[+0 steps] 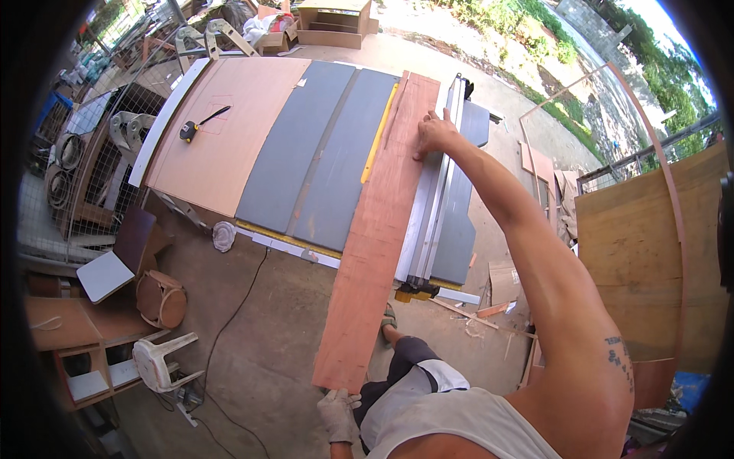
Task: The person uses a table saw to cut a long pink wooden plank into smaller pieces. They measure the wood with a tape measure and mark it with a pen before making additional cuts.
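A long reddish plywood board (378, 222) lies lengthwise over the grey table saw (321, 161), overhanging its near edge. My left hand (338, 413), in a pale work glove, grips the board's near end. My right hand (434, 134), bare, reaches far out and presses flat on the board's right edge, beside the metal rip fence (432, 206). A yellow strip (380, 134) runs along the board's left side on the saw top.
A tan panel (222, 138) covers the saw's left extension, with a yellow tape measure (189, 131) on it. A white plastic stool (157, 363), a round wooden stool (163, 298) and a black cable (237, 306) are on the concrete floor at left. Plywood sheets (642, 252) lean at right.
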`<state>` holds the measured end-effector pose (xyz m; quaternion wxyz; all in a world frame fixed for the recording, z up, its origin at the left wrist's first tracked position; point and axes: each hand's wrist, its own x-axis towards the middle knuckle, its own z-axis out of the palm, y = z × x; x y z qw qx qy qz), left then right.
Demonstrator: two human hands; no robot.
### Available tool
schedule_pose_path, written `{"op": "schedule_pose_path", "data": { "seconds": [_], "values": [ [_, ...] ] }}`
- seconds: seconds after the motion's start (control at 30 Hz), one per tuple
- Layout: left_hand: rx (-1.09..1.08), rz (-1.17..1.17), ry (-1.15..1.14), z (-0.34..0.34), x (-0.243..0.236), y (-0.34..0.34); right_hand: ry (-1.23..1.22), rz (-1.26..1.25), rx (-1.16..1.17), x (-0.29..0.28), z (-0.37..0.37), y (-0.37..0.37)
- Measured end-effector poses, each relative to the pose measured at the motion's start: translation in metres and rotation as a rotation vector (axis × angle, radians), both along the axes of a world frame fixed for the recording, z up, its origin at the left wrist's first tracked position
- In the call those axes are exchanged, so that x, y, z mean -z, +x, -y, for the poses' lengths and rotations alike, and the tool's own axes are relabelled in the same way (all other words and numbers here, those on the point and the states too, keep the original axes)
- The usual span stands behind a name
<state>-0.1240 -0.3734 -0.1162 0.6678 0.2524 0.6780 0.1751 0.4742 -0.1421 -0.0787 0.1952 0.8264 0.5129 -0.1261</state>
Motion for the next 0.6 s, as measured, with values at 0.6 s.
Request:
{"op": "schedule_pose_path", "data": {
  "seconds": [0.6],
  "values": [
    [0.083, -0.004, 0.039, -0.007, 0.001, 0.012, 0.092, 0.01, -0.065, 0.029, 0.04, -0.049]
  ]
}}
